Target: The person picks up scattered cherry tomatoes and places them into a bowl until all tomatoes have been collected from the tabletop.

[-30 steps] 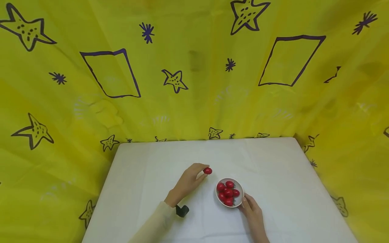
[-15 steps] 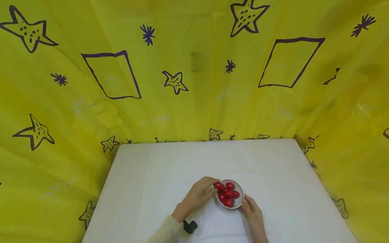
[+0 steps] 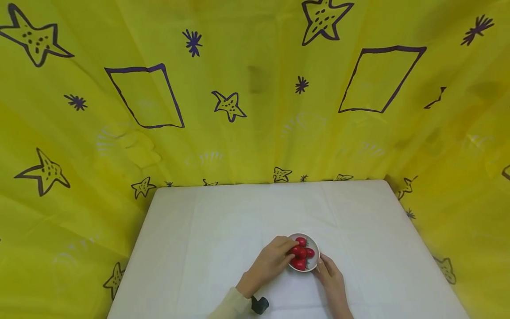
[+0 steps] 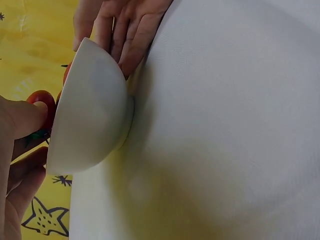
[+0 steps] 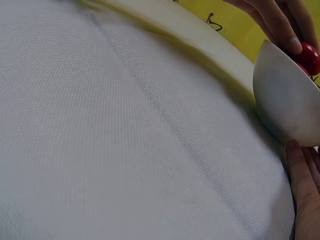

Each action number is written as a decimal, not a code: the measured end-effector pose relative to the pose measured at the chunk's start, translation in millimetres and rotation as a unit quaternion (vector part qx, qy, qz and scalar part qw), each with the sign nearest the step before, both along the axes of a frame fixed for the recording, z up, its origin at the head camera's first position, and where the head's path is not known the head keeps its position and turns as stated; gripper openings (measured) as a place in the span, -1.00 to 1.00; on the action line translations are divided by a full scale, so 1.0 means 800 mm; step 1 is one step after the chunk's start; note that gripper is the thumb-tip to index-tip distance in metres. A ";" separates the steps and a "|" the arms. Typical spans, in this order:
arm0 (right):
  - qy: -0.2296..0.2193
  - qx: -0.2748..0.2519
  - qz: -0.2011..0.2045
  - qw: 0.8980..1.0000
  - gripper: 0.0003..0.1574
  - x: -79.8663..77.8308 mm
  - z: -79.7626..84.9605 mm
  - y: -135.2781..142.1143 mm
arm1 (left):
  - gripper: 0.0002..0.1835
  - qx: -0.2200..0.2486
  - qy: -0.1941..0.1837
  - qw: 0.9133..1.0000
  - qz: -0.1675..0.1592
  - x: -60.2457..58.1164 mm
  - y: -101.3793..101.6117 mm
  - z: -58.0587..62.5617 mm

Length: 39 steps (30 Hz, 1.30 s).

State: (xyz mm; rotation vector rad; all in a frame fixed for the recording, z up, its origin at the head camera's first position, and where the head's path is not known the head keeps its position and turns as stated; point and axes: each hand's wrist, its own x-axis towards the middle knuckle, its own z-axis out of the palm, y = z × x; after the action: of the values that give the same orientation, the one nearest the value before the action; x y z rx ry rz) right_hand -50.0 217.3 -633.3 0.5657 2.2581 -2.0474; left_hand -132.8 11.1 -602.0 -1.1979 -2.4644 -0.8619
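A small white bowl [image 4: 92,110] stands upright on the white cloth, with several red cherry tomatoes [image 3: 301,253] in it, some with green stems. My left hand [image 3: 271,260] reaches over the bowl's left rim. Between its thumb and fingers it pinches one cherry tomato [image 4: 44,98] at the mouth of the bowl, best seen in the left wrist view. My right hand [image 3: 332,280] holds the bowl at its right side, thumb at the rim and fingers against the outer wall. The left fingers hide part of the bowl's contents in the head view.
A table covered in white cloth [image 3: 215,221] spreads around the bowl. Yellow sheeting [image 3: 255,141] with drawn stars and frames rises behind the table and along both sides. A dark device [image 3: 260,305] sits at my left wrist.
My left hand has moved right and nearer to me, carrying the cherry tomato from above the cloth to over the bowl. The right hand and bowl have stayed in place.
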 end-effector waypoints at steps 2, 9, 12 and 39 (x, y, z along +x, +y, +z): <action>0.000 0.000 -0.001 1.000 -0.26 0.000 -0.001 0.000 | -0.61 0.001 0.001 1.000 -0.003 0.000 0.003 0.001; 0.003 -0.009 -0.005 1.000 -0.26 -0.003 -0.001 -0.001 | -0.63 -0.021 0.012 1.000 0.003 -0.005 0.017 0.004; 0.004 -0.013 -0.003 1.000 -0.26 -0.003 0.000 -0.001 | -0.64 -0.034 0.028 0.999 -0.005 -0.007 0.025 0.005; 0.027 -0.039 0.011 0.999 -0.27 -0.003 -0.002 -0.005 | -0.71 -0.156 0.041 0.985 -0.063 -0.015 0.040 0.020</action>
State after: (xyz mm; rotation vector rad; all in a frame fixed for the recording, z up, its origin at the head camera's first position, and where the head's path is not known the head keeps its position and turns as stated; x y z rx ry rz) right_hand -52.6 213.0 -635.0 0.4837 2.1924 -2.1546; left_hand -144.4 43.2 -585.8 -1.4725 -2.5433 -0.4535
